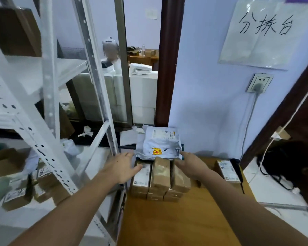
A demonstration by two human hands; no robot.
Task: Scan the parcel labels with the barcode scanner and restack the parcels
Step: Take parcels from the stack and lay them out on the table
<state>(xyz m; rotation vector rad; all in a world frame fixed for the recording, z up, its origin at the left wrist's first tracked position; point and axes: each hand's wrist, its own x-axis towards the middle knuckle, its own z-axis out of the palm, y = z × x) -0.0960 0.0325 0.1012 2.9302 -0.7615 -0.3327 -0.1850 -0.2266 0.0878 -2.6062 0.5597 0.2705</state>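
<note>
A stack of small brown cardboard parcels (161, 176) stands at the far left of the wooden table (176, 219). Behind and partly on top of them lies a grey plastic mailer (160, 142) with a white label and a yellow-red sticker. My left hand (124, 166) is spread at the left side of the stack, its fingers touching the leftmost box and the mailer's corner. On the right side, my right hand (190, 165) has its fingers apart against the rightmost box, under the mailer's edge. A lone labelled box (227, 170) lies at the table's right, with the black barcode scanner (237, 168) beside it.
A white metal rack (48, 107) with labelled boxes on its shelves stands close on the left. A lilac wall with a socket (259, 83) and a handwritten sign (263, 31) rises behind the table. Cables and a dark bag (290, 162) lie on the floor at the right.
</note>
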